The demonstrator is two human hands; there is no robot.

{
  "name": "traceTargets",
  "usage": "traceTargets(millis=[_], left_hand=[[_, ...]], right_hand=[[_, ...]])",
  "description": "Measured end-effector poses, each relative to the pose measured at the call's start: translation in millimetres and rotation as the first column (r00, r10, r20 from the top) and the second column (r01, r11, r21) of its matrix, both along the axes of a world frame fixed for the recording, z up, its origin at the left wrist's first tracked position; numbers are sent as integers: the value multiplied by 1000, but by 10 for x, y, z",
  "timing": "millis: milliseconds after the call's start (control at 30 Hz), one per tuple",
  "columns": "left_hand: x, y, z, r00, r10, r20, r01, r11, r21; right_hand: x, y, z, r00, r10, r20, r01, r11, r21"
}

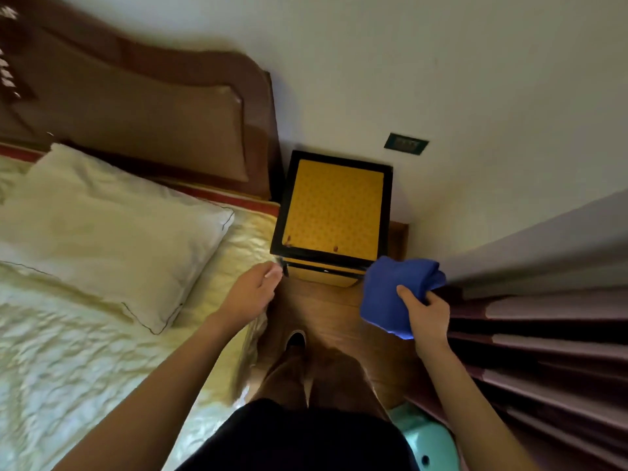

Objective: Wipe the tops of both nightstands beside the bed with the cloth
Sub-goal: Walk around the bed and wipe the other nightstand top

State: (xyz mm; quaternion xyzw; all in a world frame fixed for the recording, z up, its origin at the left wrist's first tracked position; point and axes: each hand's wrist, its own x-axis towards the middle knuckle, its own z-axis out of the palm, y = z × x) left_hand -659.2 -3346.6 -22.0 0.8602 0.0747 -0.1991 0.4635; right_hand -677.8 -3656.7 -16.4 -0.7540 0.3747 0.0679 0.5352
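Observation:
A nightstand [334, 207] with a yellow patterned top and a black frame stands against the wall, right of the bed. My right hand [426, 312] grips a bunched blue cloth [390, 294], held in the air just off the nightstand's near right corner. My left hand [253, 294] hovers beside the near left corner, over the bed's edge, fingers loosely curled with nothing in them. Only this one nightstand is in view.
The bed [85, 334] with a cream cover and a pillow [112, 229] fills the left, its brown headboard [146, 107] behind. Dark pleated curtains [543, 341] close in on the right. A wall socket [406, 143] sits above the nightstand. A mint-green stool [428, 443] stands by my legs.

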Motion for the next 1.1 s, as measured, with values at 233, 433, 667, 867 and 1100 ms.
traceTargets(millis=[233,433,667,867,1100], left_hand=[[1050,68,-1032,989,145,-15,-143,985,99],[1465,-85,-2196,988,126,91,-143,966,218],[1709,-179,-2940,948,308,78,-317,906,281],[1929,-97,-2999,965,257,53,-261,918,298],[1936,-193,-3093,948,279,156,-319,827,463]], right_hand=[[1221,224,-860,992,82,91,-86,995,44],[1853,395,-1866,983,137,121,-161,962,221],[1860,166,-2554,973,199,-114,-211,971,-108],[1823,300,-2522,862,500,-80,-427,634,-645],[2269,417,-3001,382,895,-229,-677,102,-729]])
